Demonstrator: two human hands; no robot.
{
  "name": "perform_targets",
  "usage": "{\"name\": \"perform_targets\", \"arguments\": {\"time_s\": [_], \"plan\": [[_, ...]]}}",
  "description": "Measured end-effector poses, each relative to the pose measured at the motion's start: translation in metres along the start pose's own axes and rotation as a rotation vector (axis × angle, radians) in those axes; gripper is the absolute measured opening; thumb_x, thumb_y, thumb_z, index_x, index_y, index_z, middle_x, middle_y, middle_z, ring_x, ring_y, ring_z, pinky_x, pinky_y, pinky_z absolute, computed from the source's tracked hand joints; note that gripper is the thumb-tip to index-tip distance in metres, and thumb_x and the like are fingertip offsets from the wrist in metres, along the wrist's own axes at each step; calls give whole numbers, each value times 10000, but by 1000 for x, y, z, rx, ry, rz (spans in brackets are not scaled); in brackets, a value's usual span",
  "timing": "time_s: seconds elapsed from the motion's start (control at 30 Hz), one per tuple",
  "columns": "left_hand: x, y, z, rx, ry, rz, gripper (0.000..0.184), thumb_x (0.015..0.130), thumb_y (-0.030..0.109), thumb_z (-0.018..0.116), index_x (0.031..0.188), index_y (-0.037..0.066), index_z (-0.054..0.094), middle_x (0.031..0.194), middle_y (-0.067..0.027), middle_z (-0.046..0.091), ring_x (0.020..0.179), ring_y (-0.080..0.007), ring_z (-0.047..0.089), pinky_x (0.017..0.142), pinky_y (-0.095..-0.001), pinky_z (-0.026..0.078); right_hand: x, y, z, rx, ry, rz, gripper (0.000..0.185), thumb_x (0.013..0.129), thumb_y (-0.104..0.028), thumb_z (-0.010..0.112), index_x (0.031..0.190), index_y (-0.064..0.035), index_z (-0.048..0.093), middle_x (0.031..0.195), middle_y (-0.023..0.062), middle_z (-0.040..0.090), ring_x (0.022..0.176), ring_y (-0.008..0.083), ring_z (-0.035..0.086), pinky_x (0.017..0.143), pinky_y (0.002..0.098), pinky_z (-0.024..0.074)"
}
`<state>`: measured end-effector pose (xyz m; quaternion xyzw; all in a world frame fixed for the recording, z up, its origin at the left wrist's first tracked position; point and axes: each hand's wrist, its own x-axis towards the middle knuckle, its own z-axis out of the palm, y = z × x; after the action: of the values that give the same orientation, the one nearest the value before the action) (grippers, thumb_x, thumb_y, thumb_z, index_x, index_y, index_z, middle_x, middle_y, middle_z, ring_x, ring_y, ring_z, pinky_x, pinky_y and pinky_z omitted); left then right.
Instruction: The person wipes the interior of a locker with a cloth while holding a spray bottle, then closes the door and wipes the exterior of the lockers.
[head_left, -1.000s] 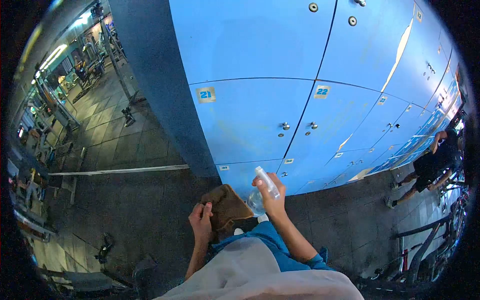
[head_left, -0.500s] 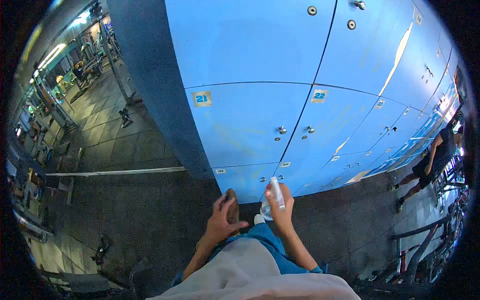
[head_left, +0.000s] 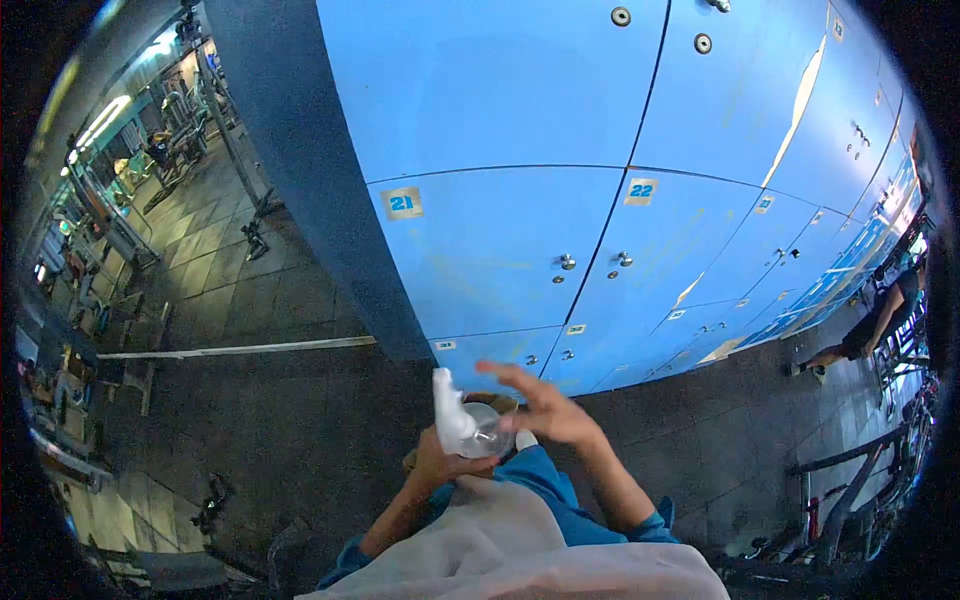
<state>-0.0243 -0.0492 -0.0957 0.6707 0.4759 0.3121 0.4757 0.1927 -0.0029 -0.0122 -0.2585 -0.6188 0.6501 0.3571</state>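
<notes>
Observed from beside the lockers. Left hand (head_left: 432, 456): fingers wrapped around a clear spray bottle (head_left: 487, 432), which sits low in front of the person's body; its white trigger head (head_left: 453, 415) is on the left side. How far the bottle leans is hard to judge from above. A brown cloth (head_left: 492, 402) shows behind the bottle, partly hidden; it appears to be kept in the same hand, though the grip on it cannot be made out.

Right hand (head_left: 558, 416): fingers spread and blurred, grasping nothing that I can see, just beside the bottle. Contact with the bottle's edge: cannot tell.

Locker door 21 (head_left: 485, 262) and locker door 22 (head_left: 680, 235) are closed; both hands are below them.

Judgement: the step in hand is managing bottle and cloth together, left hand bearing the load. The next move calls for a steady left grip and clear room for the right fingers around the bottle or cloth.
</notes>
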Motion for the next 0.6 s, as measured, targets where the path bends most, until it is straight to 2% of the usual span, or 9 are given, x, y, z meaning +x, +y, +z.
{"name": "perform_targets", "arguments": {"time_s": [0.03,0.13,0.27,0.3,0.37,0.47,0.5,0.57,0.6], "plan": [[-3,-8,-1,-101,7,-28,845,564,337,876,1235,26,467,1177,-131,557,1076,-237,564,890,-370,482,7,32,-22,-181,47,-35,721,836,-305,665,1427,-93,310,1457,127,320,1349,266,290,1101,420,243],[-13,7,-9,-368,60,-26,865,504,333,906,1203,33,493,1172,-99,571,1043,-212,575,911,-367,480,9,86,-32,-177,117,185,660,893,-365,586,1422,-78,315,1444,143,338,1341,269,302,1116,395,207],[-9,-14,-17,-474,61,246,839,503,188,910,1208,9,491,1148,-114,572,1026,-216,583,886,-362,501,-6,131,-4,342,29,528,690,895,-434,568,1409,-37,334,1247,76,543,1042,191,560,896,322,443],[-11,27,-19,-634,57,200,834,503,156,896,1213,1,487,1150,-118,574,1011,-212,590,875,-364,508,-7,126,-3,333,46,478,650,896,-422,572,1379,-32,379,1179,59,569,963,166,563,837,303,452],[-12,23,-22,-667,30,71,917,487,230,907,1251,5,454,1188,-126,556,1061,-241,574,909,-384,489,-8,111,-1,321,86,378,577,897,-398,582,1319,-21,469,1042,25,621,804,116,569,718,266,469],[-9,12,-20,-669,0,98,875,568,278,873,1272,1,433,1172,-119,565,1041,-231,584,891,-390,497,-2,105,-11,-41,250,236,409,907,-330,590,1151,-2,594,922,25,624,781,92,545,678,251,447],[-4,3,-19,-662,-9,145,834,613,284,853,1273,-1,432,1154,-113,575,1019,-219,593,874,-388,506,0,81,-10,4,308,219,298,897,-269,623,1016,4,629,824,19,617,789,110,552,732,274,458],[22,-95,-10,-877,10,262,753,727,322,766,1296,-19,410,1073,-95,600,928,-188,611,803,-372,527,6,70,-20,-11,402,178,291,899,-265,619,1009,5,626,815,17,610,772,98,543,707,265,453],[26,-95,-11,-925,31,285,764,735,327,759,1310,-21,396,1060,-87,601,909,-176,610,787,-360,528,8,66,-26,-17,446,159,288,900,-263,618,1005,5,625,810,15,607,763,92,538,694,261,450]]}}
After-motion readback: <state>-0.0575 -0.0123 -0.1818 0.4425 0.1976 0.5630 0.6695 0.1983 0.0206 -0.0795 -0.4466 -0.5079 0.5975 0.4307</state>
